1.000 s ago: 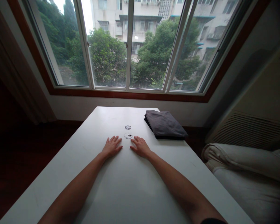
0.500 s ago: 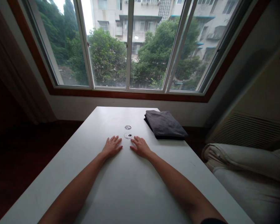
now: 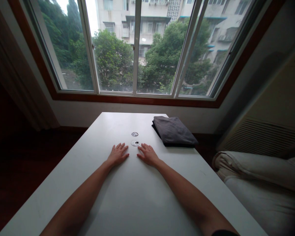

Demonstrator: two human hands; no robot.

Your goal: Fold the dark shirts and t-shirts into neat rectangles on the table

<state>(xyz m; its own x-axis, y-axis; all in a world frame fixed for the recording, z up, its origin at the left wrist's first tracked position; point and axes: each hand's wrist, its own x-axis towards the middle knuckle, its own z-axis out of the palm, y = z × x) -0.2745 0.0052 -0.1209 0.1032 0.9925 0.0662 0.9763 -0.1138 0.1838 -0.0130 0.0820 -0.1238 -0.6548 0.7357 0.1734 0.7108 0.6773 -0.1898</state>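
Note:
Both of my hands lie palm down on the white table point(image 3: 127, 193) with fingers spread and nothing held. My left hand point(image 3: 118, 154) rests left of a round fitting point(image 3: 135, 143) set in the tabletop. My right hand point(image 3: 147, 154) lies just right of that fitting, its fingertips close to the rim. A second round piece point(image 3: 134, 134) sits a little farther back. At the table's far right edge is a stack of folded dark cloth point(image 3: 175, 130), grey on top and black beneath, which neither hand touches.
Beyond the table is a window point(image 3: 135, 95) with a brown frame. A curtain point(image 3: 31, 98) hangs at the left. On the right are a pale padded seat or bedding point(image 3: 260, 170) and a slatted vent panel point(image 3: 263, 136).

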